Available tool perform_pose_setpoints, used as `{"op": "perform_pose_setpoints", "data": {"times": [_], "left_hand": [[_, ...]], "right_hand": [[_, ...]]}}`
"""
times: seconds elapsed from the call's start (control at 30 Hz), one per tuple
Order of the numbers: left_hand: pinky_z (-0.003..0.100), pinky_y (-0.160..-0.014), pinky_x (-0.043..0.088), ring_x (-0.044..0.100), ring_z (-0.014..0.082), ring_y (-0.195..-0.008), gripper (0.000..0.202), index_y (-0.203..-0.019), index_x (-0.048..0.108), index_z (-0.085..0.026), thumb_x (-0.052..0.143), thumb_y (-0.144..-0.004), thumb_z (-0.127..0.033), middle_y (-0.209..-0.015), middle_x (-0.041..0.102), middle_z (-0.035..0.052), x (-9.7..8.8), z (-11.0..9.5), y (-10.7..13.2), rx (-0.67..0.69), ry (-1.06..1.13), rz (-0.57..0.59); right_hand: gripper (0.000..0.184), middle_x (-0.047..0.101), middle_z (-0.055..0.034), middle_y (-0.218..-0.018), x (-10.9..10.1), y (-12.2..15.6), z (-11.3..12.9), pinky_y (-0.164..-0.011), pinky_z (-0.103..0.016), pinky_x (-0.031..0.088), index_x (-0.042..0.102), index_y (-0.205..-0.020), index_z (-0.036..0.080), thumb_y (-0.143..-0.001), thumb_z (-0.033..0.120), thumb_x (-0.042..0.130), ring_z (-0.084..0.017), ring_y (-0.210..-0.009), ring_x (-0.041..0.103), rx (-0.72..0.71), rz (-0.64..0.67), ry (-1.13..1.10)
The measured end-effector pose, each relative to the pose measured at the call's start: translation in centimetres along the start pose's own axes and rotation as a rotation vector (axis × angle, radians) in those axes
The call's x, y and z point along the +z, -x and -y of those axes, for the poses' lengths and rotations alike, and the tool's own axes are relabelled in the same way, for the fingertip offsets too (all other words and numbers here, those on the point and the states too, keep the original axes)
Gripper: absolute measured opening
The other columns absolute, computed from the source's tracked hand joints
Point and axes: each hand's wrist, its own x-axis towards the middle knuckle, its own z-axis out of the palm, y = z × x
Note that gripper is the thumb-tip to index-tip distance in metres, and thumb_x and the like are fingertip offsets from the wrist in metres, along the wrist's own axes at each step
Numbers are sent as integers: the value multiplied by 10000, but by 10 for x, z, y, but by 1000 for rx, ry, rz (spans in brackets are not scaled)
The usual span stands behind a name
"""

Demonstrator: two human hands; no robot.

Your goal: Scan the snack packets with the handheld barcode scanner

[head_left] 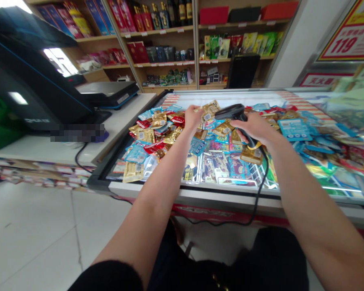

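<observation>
My left hand (193, 117) is closed on a small gold snack packet (210, 110), holding it up above the pile. My right hand (255, 128) grips a black handheld barcode scanner (233, 112) whose head points left at the packet, a short gap away. The scanner's black cable (261, 182) hangs down over the front edge of the freezer. Under both hands lies a heap of gold, blue and red snack packets (157, 133) spread on the glass lid of a chest freezer (200, 190).
A black checkout terminal (33, 89) and a flat scanner unit (109, 93) stand on the white counter (48, 149) at the left. Wooden shelves of boxed goods (166, 36) line the back wall. A small black screen (242, 70) stands behind the freezer. White floor tiles (48, 234) lie below left.
</observation>
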Motion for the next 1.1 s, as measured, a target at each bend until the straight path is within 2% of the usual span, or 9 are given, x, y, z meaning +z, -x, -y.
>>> {"op": "perform_pose_setpoints", "data": {"times": [0.17, 0.27, 0.33, 0.4, 0.57, 0.77, 0.9, 1.0, 1.1], "left_hand": [[319, -955, 443, 595, 215, -1073, 221, -934, 623, -203, 564, -724, -168, -1002, 683, 51, -47, -14, -13, 144, -228, -198], [435, -1056, 375, 541, 276, -1188, 317, -1051, 624, -220, 548, -749, -155, -1137, 668, 90, -78, -21, -8, 118, -368, -314], [531, -1101, 302, 476, 335, -1272, 347, -1095, 627, -230, 573, -756, -183, -1242, 631, 123, -90, -21, 0, 89, -513, -377], [599, -1133, 207, 407, 382, -1335, 350, -1093, 646, -227, 612, -745, -225, -1331, 582, 151, -93, -17, 7, 83, -693, -374], [679, -1133, 78, 365, 430, -1366, 344, -1043, 700, -208, 656, -716, -305, -1343, 585, 182, -86, -4, 10, 25, -955, -179], [696, -1125, 61, 328, 426, -1386, 461, -1187, 636, -206, 641, -752, -357, -1383, 552, 187, -78, -13, 17, 74, -868, -250], [633, -1164, 68, 350, 384, -1375, 393, -1188, 631, -218, 579, -819, -343, -1363, 563, 163, -50, -21, 31, 238, -814, -201], [572, -1193, 47, 419, 352, -1319, 323, -1129, 664, -241, 566, -843, -355, -1275, 616, 129, -20, -18, 43, 371, -798, -42], [531, -1199, 76, 478, 342, -1258, 330, -1069, 692, -215, 551, -864, -432, -1209, 640, 140, 7, -8, 52, 459, -832, 132]], "right_hand": [[264, 537, -6, -477, 7, -8, -7, -373, -277, 360, 482, -704, 227, -809, 368, 680, -139, -359, 464, -11, -105, -115], [273, 528, -7, -494, 6, -12, -12, -377, -282, 388, 478, -709, 233, -805, 404, 667, -142, -380, 469, 5, -170, -198], [270, 521, -10, -494, 5, -13, -13, -381, -290, 397, 478, -694, 235, -805, 404, 657, -146, -385, 469, 21, -211, -214], [274, 516, -12, -487, 4, -14, -13, -379, -299, 394, 477, -672, 237, -795, 398, 662, -150, -386, 466, 36, -242, -225], [266, 531, -11, -493, 5, -16, -16, -379, -309, 385, 491, -665, 240, -765, 375, 697, -155, -390, 466, 61, -279, -273], [231, 524, -3, -478, 3, -17, -16, -379, -304, 398, 503, -659, 233, -764, 336, 682, -156, -398, 470, 86, -339, -287], [201, 532, -1, -479, 1, -19, -16, -371, -299, 389, 527, -680, 224, -773, 324, 675, -154, -389, 466, 96, -377, -331], [178, 539, 6, -486, 1, -21, -18, -371, -288, 388, 544, -716, 221, -784, 328, 669, -151, -392, 472, 101, -403, -345], [178, 533, 5, -480, 0, -23, -20, -371, -289, 390, 544, -713, 217, -792, 329, 658, -151, -383, 470, 115, -409, -336]]}}
